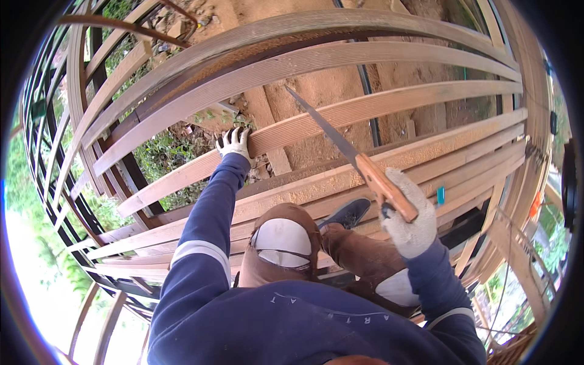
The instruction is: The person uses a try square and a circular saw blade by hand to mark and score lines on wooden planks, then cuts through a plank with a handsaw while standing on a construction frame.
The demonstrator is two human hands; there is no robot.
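1. Right hand (pixel 413 222), in a pale work glove: fingers wrapped around the wooden handle (pixel 382 184) of a saw.
2. Saw (pixel 348 148): narrow tapering blade, pointing away and to the left; in view it crosses a plank (pixel 280 137). Whether the blade touches the wood cannot be told.
3. Left hand (pixel 234 145), gloved alike: fingers spread over that same plank, left of the blade, tips at its far edge; how hard it presses cannot be told.
4. Nearer planks (pixel 359 177), several, closely set side by side between the plank and the person; sawdust (pixel 304 191) scattered on the upper faces.
5. Farther planks (pixel 286 64), two, roughly parallel, spaced apart past the blade tip, with open gaps between.
6. Dark shoe (pixel 345 214) and a bent leg in brown trousers (pixel 359 252), beside the saw handle, taking up room over the nearer planks.
7. Teal item (pixel 441 195), small, just right of the right hand; kind unclear.
8. Rusty rod (pixel 121 25), upper left, above the framing.
9. Bare earth (pixel 316 76) below, with a dark bar (pixel 368 97) passing under the planks.
10. Green plants (pixel 161 158), low down, left of the left hand.
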